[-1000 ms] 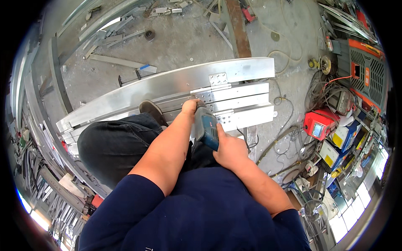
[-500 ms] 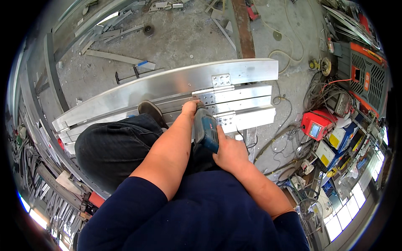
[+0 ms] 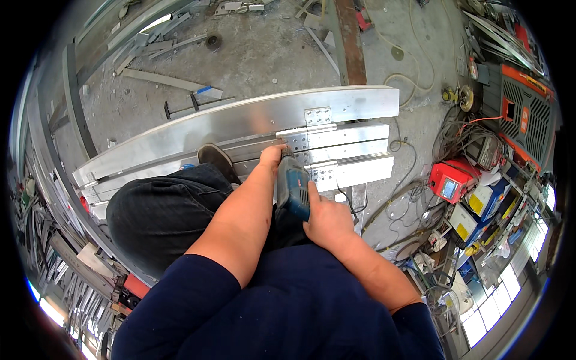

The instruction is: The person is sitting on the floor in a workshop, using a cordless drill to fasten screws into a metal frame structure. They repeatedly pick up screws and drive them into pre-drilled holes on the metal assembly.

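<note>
A blue-green power drill [image 3: 294,187] points away from me, its chuck over a silver hinge [image 3: 300,141] with holes in its plate. My right hand [image 3: 328,219] is wrapped round the drill's rear, with the grip itself hidden beneath. Beside the chuck, my left hand [image 3: 272,155] is closed, its fingertips down at the hinge's left edge; what they pinch is too small to make out. Under both hands lie long silver metal profiles [image 3: 354,133] side by side. Another perforated plate [image 3: 318,116] joins the far, wide beam [image 3: 240,125], and a further hinge [image 3: 323,173] sits nearer me.
My shoe [image 3: 216,161] rests on the profiles at the left. Beyond them lie a clamp with a blue part [image 3: 204,90] and metal offcuts [image 3: 162,79]. At the right stand a red machine [image 3: 449,183], tangled cables [image 3: 456,129] and an orange-and-grey machine [image 3: 525,117].
The drill's rear end and my right hand have shifted very slightly left and toward me. My left hand stays at the hinge.
</note>
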### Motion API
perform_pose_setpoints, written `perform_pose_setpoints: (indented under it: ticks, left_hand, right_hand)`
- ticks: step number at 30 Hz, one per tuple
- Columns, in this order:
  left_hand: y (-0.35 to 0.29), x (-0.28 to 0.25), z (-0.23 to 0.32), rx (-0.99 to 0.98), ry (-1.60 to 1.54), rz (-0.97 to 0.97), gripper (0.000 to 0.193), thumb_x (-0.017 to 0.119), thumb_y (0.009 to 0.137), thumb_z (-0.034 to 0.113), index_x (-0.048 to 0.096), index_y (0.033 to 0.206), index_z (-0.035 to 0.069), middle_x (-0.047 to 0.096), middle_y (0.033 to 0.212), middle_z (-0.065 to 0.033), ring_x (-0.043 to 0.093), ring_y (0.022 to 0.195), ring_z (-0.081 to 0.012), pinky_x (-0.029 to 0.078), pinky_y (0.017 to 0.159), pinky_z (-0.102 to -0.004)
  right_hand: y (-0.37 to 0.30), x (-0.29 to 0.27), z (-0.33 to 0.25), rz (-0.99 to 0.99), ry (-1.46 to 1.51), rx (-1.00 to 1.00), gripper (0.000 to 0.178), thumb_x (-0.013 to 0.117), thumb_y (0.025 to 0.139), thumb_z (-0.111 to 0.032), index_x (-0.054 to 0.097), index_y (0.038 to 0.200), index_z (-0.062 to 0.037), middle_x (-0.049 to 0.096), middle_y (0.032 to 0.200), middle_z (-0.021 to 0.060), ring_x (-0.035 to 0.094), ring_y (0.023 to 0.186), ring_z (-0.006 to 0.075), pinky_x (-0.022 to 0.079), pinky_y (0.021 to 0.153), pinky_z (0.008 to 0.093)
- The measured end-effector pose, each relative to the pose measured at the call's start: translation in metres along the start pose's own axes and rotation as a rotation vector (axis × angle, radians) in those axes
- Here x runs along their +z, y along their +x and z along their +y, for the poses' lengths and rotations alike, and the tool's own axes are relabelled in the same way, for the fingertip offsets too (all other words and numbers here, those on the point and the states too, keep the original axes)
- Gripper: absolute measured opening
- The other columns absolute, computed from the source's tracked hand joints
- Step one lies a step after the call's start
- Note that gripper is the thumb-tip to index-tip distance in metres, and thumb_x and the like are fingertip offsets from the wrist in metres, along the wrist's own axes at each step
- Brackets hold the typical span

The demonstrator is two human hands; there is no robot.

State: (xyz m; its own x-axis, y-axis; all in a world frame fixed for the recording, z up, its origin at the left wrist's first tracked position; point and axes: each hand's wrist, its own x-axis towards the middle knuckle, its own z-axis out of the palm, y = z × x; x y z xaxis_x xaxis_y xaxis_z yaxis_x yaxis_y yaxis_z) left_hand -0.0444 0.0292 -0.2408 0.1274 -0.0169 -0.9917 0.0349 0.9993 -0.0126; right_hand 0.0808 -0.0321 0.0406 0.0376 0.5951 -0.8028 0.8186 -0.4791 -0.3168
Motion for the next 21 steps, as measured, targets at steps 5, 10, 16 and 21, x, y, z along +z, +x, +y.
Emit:
perform_pose_setpoints:
  ticks: [5, 10, 16, 21]
  left_hand:
    - [-0.005, 0.005, 0.003, -0.018, 0.018, 0.012, 0.016, 0.065, 0.085, 0.014, 0.07, 0.089, -0.001, 0.067, 0.079, -0.0109, 0.064, 0.064, -0.0229, 0.053, 0.057, -0.0384]
    - [-0.003, 0.002, 0.003, -0.039, -0.015, 0.018, 0.016, 0.066, 0.085, 0.014, 0.07, 0.091, 0.0, 0.067, 0.081, -0.0103, 0.065, 0.065, -0.0233, 0.053, 0.059, -0.039]
    - [-0.033, 0.0, 0.013, -0.149, 0.262, 0.066, 0.038, 0.06, 0.09, 0.048, 0.066, 0.079, 0.012, 0.064, 0.071, -0.006, 0.06, 0.056, -0.0187, 0.046, 0.05, -0.0352]
    - [-0.138, 0.013, 0.06, -0.457, 0.751, -0.078, 0.052, 0.06, 0.081, 0.071, 0.06, 0.071, 0.02, 0.059, 0.067, 0.0, 0.048, 0.051, -0.0131, 0.029, 0.048, -0.0277]
  right_hand:
    - [0.0, -0.001, -0.001, -0.008, 0.011, 0.02, 0.085, 0.077, 0.068, -0.021, 0.039, 0.14, 0.0054, 0.068, 0.09, 0.0199, 0.069, 0.075, 0.0364, 0.056, 0.069, 0.0437]
    - [0.001, -0.001, -0.002, 0.004, 0.011, 0.011, 0.085, 0.077, 0.068, -0.021, 0.039, 0.139, 0.0061, 0.068, 0.089, 0.0199, 0.069, 0.074, 0.0358, 0.057, 0.068, 0.0428]
    - [0.005, -0.004, -0.004, -0.02, -0.013, 0.061, 0.082, 0.075, 0.068, -0.018, 0.04, 0.138, 0.0071, 0.068, 0.083, 0.0203, 0.07, 0.071, 0.0356, 0.057, 0.065, 0.0433]
    - [0.008, -0.003, -0.005, -0.039, -0.008, 0.062, 0.083, 0.073, 0.069, -0.017, 0.037, 0.139, 0.0077, 0.069, 0.082, 0.0199, 0.07, 0.072, 0.0368, 0.057, 0.067, 0.045]
